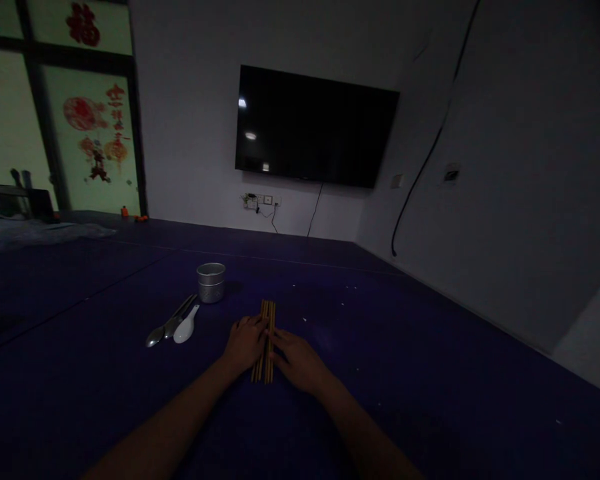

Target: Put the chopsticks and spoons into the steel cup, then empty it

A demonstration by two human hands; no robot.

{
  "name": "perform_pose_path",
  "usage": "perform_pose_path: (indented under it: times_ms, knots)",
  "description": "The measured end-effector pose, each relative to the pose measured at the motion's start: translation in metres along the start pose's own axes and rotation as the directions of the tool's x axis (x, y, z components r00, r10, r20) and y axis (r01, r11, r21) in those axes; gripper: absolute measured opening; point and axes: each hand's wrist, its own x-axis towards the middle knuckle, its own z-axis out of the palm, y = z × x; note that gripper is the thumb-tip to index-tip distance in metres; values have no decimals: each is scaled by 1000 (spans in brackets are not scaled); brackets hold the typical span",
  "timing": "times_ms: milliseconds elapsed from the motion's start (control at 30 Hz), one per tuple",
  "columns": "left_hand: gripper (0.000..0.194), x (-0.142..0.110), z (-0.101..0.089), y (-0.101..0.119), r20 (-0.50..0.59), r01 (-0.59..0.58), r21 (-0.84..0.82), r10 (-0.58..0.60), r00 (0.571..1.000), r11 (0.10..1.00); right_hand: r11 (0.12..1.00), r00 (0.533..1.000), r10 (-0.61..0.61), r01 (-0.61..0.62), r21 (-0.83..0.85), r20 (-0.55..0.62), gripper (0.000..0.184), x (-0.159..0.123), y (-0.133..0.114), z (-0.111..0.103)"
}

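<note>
A bundle of wooden chopsticks (269, 371) lies lengthwise on the dark blue surface in front of me, in two slightly splayed groups. My left hand (247, 343) rests over the left group, its fingers closed against the sticks. From the right side, my right hand (296, 359) presses its fingertips and thumb against the other group. Fingers cover the middle of the bundle. To the left stands a silver metal cup (211, 283) with a perforated lower wall. Beside it lie a white soup spoon (185, 328) and metal spoons (155, 336), their handles pointing toward the cup.
The dark blue surface (380, 333) reaches back to the wall, with small white specks on it. A television (315, 127) hangs above sockets and cables. Clear plastic sheeting (40, 231) and a dark holder (23, 200) are at the far left; small orange items (140, 218) lie near the glass door.
</note>
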Motion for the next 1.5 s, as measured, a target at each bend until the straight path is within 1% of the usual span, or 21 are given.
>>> perform_pose_path:
  times_ms: [233,467,700,867,967,1167,1500]
  knots:
    - [42,0,-2,1,18,5,4,-6,1000,1000,1000,1000,24,-24,-11,2,47,0,2,3]
    - [41,-2,-4,3,21,8,4,-8,1000,1000,998,999,52,-52,-19,2,49,-1,-1,3]
    - [38,-1,-2,3,14,3,10,-3,1000,1000,996,997,83,-83,-21,3,49,-1,-1,5]
    - [36,-1,-4,5,36,-2,39,0,999,999,995,995,97,-96,-27,37,53,0,0,5]
    - [37,-2,-4,5,35,-7,36,6,999,999,995,994,95,-94,-24,46,53,0,1,5]
    - [38,-2,-4,6,26,12,23,-13,1000,1000,996,996,88,-88,-10,27,51,1,3,7]
    - [35,-2,-7,7,23,4,30,-5,1000,1000,997,997,81,-81,7,17,51,1,8,10]
